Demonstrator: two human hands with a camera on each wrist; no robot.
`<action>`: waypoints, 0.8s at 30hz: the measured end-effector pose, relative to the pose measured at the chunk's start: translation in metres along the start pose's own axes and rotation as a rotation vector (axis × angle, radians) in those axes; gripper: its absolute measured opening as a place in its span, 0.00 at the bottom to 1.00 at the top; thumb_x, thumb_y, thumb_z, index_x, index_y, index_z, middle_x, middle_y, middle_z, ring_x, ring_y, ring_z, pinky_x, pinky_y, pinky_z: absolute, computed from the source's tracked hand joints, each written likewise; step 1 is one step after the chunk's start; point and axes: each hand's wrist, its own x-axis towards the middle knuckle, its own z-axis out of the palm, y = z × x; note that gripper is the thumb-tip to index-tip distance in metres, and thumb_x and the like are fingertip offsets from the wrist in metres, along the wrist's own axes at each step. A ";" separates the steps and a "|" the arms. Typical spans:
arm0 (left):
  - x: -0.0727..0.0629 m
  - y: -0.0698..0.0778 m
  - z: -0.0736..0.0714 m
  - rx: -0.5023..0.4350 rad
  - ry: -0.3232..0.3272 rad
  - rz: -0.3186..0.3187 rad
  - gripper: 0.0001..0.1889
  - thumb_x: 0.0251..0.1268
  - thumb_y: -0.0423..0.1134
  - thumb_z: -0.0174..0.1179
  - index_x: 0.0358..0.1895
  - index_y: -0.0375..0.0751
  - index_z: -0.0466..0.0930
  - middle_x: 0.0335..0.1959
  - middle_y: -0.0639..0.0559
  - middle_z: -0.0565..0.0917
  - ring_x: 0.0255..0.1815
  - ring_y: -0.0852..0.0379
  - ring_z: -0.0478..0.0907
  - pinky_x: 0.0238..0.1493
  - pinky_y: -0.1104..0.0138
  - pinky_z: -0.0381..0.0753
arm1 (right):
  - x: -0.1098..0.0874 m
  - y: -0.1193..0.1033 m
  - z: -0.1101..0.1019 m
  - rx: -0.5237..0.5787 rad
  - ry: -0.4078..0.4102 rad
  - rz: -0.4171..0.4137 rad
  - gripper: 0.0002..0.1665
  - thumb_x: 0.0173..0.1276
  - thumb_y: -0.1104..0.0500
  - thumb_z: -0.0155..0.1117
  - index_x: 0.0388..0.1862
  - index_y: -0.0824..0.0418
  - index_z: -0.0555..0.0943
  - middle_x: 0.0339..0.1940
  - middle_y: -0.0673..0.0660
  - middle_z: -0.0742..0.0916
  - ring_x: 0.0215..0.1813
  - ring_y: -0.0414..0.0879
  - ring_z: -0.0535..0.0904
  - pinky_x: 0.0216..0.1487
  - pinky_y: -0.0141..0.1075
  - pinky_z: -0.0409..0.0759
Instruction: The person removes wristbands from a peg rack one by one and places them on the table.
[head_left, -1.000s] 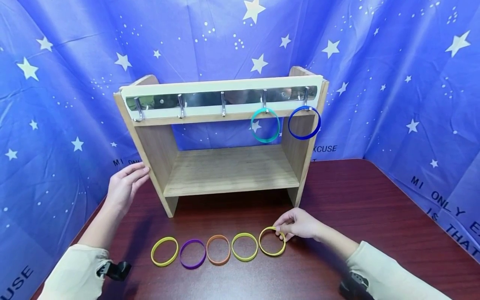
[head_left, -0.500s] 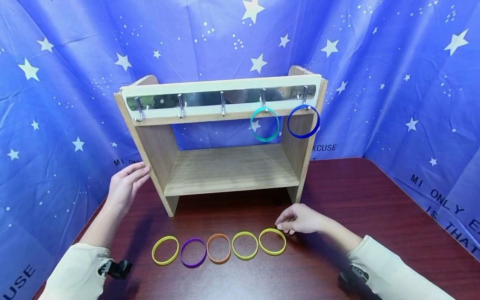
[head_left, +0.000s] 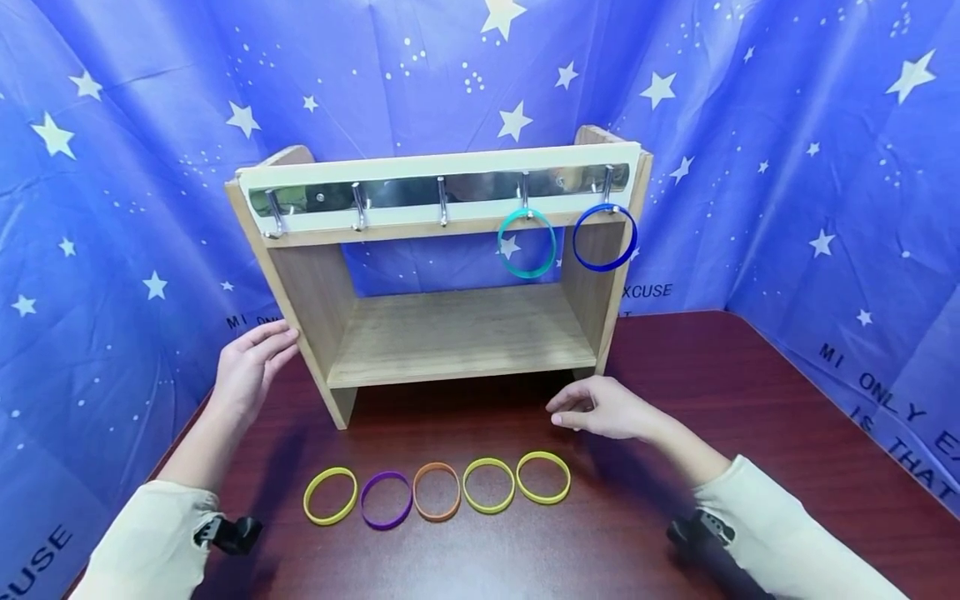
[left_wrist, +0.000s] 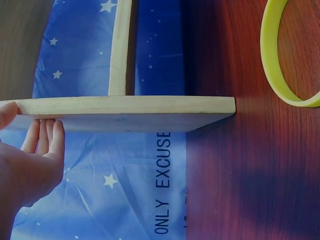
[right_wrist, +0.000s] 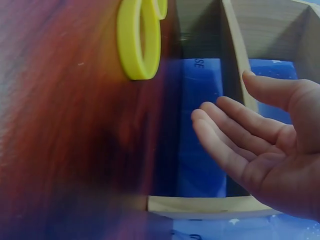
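Note:
A row of wristbands lies on the table: yellow (head_left: 330,520), purple (head_left: 386,526), orange (head_left: 437,517), yellow-green (head_left: 489,509) and yellow (head_left: 543,501) at the right end. My right hand (head_left: 609,408) hovers beyond the right-end band, fingers slightly bent, holding nothing. My left hand (head_left: 247,367) touches the left side panel of the wooden shelf rack (head_left: 461,337); in the left wrist view its thumb is at the panel's front edge, its fairly straight fingers (left_wrist: 57,142) against the outer face. A teal wristband (head_left: 527,274) and a blue wristband (head_left: 604,268) hang on the two rightmost hooks.
Three metal hooks (head_left: 442,204) at the left and middle of the rail (head_left: 450,160) hold no bands. The rack stands on a dark red table (head_left: 675,367). A blue curtain (head_left: 412,100) with stars surrounds the table's back and sides.
My right hand has let go of the right-end yellow wristband, leaving it flat on the table, and has moved away toward the rack. The left hand stays on the panel.

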 end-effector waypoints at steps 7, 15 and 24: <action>0.000 0.000 0.001 -0.010 0.014 -0.006 0.15 0.65 0.21 0.52 0.31 0.41 0.85 0.31 0.55 0.86 0.36 0.65 0.85 0.42 0.75 0.86 | 0.005 -0.017 -0.009 -0.028 0.150 0.000 0.11 0.65 0.55 0.66 0.44 0.58 0.85 0.41 0.54 0.90 0.40 0.40 0.84 0.41 0.29 0.82; 0.000 -0.001 -0.001 0.000 0.017 -0.018 0.14 0.65 0.21 0.52 0.31 0.42 0.85 0.32 0.56 0.86 0.37 0.65 0.85 0.43 0.76 0.86 | 0.010 -0.037 -0.021 0.060 0.217 0.026 0.14 0.66 0.53 0.65 0.45 0.60 0.84 0.42 0.58 0.89 0.35 0.38 0.82 0.29 0.29 0.80; 0.000 -0.001 0.000 0.003 0.017 -0.006 0.14 0.65 0.21 0.52 0.32 0.42 0.84 0.32 0.56 0.86 0.37 0.65 0.85 0.43 0.76 0.86 | 0.017 -0.048 -0.031 0.047 0.263 -0.003 0.15 0.67 0.54 0.64 0.48 0.60 0.84 0.45 0.57 0.89 0.46 0.45 0.85 0.48 0.36 0.83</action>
